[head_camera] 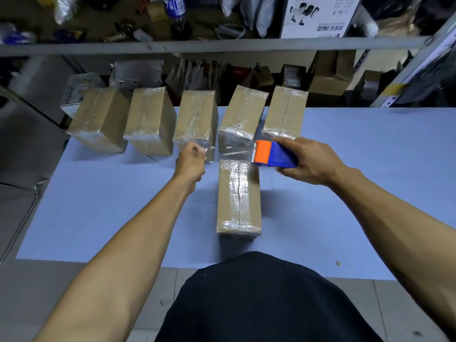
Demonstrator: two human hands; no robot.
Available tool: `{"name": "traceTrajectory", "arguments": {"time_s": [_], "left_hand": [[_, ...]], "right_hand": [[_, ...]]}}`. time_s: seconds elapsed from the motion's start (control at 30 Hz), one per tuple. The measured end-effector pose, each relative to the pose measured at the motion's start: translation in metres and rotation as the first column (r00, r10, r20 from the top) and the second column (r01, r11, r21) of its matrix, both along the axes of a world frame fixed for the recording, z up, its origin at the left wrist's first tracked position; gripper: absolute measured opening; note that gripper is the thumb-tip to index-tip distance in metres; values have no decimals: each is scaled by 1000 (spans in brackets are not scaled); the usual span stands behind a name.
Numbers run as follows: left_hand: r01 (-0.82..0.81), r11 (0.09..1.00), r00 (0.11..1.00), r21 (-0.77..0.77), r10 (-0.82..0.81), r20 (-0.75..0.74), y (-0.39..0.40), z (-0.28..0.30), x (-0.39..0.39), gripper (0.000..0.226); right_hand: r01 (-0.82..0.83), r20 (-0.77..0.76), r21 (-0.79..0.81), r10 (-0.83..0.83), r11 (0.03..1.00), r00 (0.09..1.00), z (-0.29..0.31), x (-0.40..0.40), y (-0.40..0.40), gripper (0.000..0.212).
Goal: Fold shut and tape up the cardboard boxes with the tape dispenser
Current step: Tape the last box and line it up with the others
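We are working over the blue mat [98, 206], with the near box [238, 197] as our landmark. Five taped boxes [196, 119] are standing beyond it. Our right hand [312, 161] is gripping the tape dispenser [274, 154] above its far end; our left hand [191, 160], off its far left corner, is pinching stretched tape [232, 150]. We should be keeping it taut.
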State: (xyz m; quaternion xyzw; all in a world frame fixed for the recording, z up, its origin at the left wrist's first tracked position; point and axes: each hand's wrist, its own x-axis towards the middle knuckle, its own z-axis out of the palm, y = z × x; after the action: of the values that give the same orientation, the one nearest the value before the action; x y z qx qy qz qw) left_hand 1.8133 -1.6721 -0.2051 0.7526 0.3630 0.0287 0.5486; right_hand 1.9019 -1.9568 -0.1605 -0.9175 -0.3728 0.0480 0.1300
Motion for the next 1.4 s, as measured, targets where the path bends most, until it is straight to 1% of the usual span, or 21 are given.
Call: {"name": "traceTrajectory", "arguments": {"time_s": [0.33,0.47,0.53,0.63,0.7,0.73,0.77,0.8,0.83,0.87,0.9,0.93,0.97,1.0,1.03,1.07,1.1,1.13,1.17,1.23,1.4], "left_hand": [[-69,996,994,54,73,-81,-22,-42,12,26],[-118,993,991,0,118,-65,-37,-55,13,25],[-109,994,992,-24,108,-68,-35,-58,16,22],[-93,988,989,-124,78,-125,-27,-55,20,13],[-96,969,980,-228,52,-190,-23,-56,21,24],[-90,966,976,-244,37,-214,-22,-56,22,26],[-89,972,971,-216,36,-238,-23,-53,23,24],[-85,988,963,-132,48,-265,-23,-51,23,25],[-70,997,959,8,70,-275,-24,-48,22,32],[-42,982,968,184,86,-236,-26,-42,20,36],[-2,938,988,347,54,-142,-31,-33,17,37],[67,881,998,468,-58,-34,-36,-27,12,38],[202,804,970,559,-242,-3,-44,-21,8,45],[379,692,901,614,-427,-75,-52,-21,2,58],[544,560,808,625,-550,-211,-60,-23,-3,74],[660,447,723,603,-598,-348,-65,-26,-9,90],[720,371,665,587,-612,-429,-69,-32,-13,102],[742,326,638,586,-611,-468,-72,-34,-15,108],[750,304,627,588,-609,-485,-74,-36,-16,110],[761,272,608,588,-616,-501,-72,-37,-14,105],[763,242,595,599,-624,-507,-71,-35,-12,95]], "right_hand": [[81,-118,-27,-83,996,990,-28,6,-7,66],[134,-202,7,-130,991,971,-38,2,-7,66],[143,-235,31,-132,989,963,-42,1,-7,68],[147,-281,67,-122,987,952,-42,1,-4,67],[156,-297,68,-129,985,946,-43,-2,-3,66],[168,-299,66,-141,984,944,-45,-4,-3,66],[181,-298,66,-154,981,942,-47,-7,-3,66],[194,-295,72,-165,978,941,-49,-9,-1,65],[201,-286,82,-170,976,943,-50,-12,1,62],[202,-275,88,-171,975,946,-51,-15,3,60],[199,-266,82,-171,977,949,-52,-18,6,57],[198,-261,63,-175,978,949,-53,-21,8,55],[199,-260,35,-183,979,948,-53,-23,10,53],[200,-258,2,-193,980,947,-54,-24,12,50],[203,-252,-31,-204,979,946,-55,-26,13,49],[205,-243,-62,-214,977,946,-56,-27,14,47],[202,-234,-83,-216,976,948,-57,-28,15,47],[198,-233,-91,-214,976,949,-57,-28,15,46],[196,-239,-83,-210,977,948,-57,-28,13,45],[188,-277,-40,-192,981,941,-57,-26,4,43],[134,-363,100,-89,986,927,-56,-25,-17,43]]}}
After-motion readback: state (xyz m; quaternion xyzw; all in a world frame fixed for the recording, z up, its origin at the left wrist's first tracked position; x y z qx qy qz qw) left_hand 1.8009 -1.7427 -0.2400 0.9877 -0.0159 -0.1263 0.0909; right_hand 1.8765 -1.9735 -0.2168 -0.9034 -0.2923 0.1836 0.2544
